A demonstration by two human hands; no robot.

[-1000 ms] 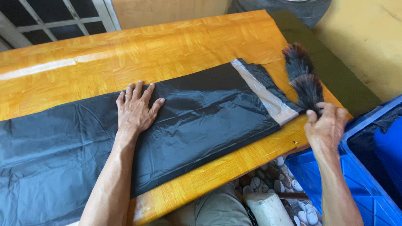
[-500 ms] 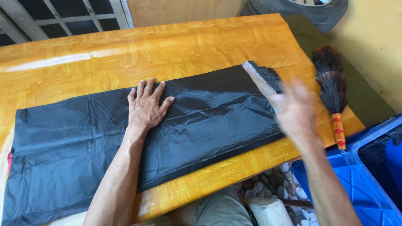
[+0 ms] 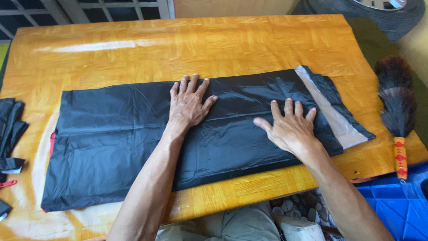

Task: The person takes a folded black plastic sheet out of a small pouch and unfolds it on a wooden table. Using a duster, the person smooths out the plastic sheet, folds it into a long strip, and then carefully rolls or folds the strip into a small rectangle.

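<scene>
a long sheet of black fabric (image 3: pixel 133 134) lies flat across the middle of an orange wooden table (image 3: pixel 223 44), running from near the table's left side to near its right edge, where a grey band (image 3: pixel 327 114) crosses it at a slant and a further black flap shows beyond the band. the left hand (image 3: pixel 189 105) rests palm down on the upper middle of the fabric with its fingers spread wide, gripping nothing. the right hand (image 3: pixel 292 127) lies palm down as well, fingers fanned open, just left of the grey band and pressed flat on the cloth; it too holds nothing. both forearms reach in from the near edge of the table and cover part of the fabric's lower half. to the right of the fabric, apart from it, a feather duster (image 3: pixel 397 111) lies along the table's right edge, dark plumes pointing away and its red and orange patterned handle toward the near corner. at the far left edge sit a few folded dark cloth pieces (image 3: pixel 11 129), well apart from the hands. a thin red edge peeps out at the fabric's left end. below the right corner of the table a blue plastic crate (image 3: pixel 392 209) stands on the floor, and a dark tyre (image 3: pixel 374 13) shows beyond the far right corner.
</scene>
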